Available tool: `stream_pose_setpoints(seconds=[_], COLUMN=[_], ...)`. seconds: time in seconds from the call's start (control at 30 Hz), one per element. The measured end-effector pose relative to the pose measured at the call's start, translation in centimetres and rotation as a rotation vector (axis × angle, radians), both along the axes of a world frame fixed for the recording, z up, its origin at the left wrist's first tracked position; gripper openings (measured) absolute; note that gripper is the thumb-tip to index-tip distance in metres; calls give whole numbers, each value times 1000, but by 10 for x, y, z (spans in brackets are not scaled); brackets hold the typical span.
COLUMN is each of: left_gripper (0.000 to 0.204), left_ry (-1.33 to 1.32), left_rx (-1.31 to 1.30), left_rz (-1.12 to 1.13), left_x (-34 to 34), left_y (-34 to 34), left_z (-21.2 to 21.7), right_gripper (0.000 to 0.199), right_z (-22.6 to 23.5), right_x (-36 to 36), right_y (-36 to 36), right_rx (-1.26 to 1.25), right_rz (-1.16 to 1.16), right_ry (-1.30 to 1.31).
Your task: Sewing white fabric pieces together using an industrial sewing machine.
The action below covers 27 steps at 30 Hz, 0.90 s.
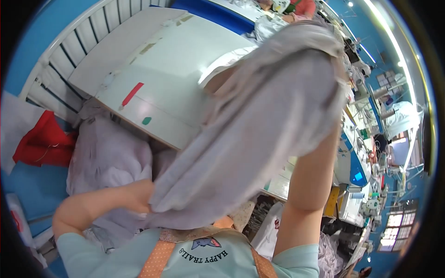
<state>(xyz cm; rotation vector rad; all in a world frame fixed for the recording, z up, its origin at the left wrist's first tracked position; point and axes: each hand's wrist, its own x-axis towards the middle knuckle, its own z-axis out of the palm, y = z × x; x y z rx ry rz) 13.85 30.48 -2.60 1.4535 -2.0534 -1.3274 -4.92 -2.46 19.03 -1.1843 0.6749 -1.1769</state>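
Note:
A large light grey piece of fabric (269,116), perhaps a garment, is stretched up in front of me, slightly blurred by motion. My left hand (139,195) is closed at its lower left corner, with the fingertips tucked behind the folds. My right forearm (315,171) reaches up and away behind the fabric's right side. The cloth is raised over that arm's far end and covers the right hand, so its fingers are hidden. Beneath the raised fabric is a white worktable (171,69) with a red strip (132,95) and a small green mark (147,121).
Pale fabric fills a bulky heap (109,155) below the table's left side, near a red cloth (44,141). White metal railings (69,51) border the table. Sewing machines (352,162) line the right side. Another person in a red top (304,8) handles cloth at the far end.

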Motion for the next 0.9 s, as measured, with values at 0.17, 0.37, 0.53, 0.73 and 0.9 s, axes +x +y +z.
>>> stream_pose_setpoints(seconds=[0.17, 0.37, 0.53, 0.73, 0.9], left_gripper=[61, 67, 70, 53, 49], left_ry=[-188, -370, -175, -123, -328], left_rx=[-237, -1328, -778, -419, -658], left_rz=[570, 616, 184, 384, 754], left_x=[94, 105, 29, -58, -98], left_y=[-83, -281, -180, -18, -18], left_z=[115, 245, 130, -39, -100], right_gripper=[28, 41, 21, 40, 46], right_z=[-6, 11, -108, -238, -294], right_x=[20, -33, -136, -150, -79], right_y=[-55, -85, 63, 182, 206], right_rx=[83, -390, -22, 405, 693], right_rz=[-57, 91, 522, 505, 318], right_ry=[-187, -317, 330, 751, 273])
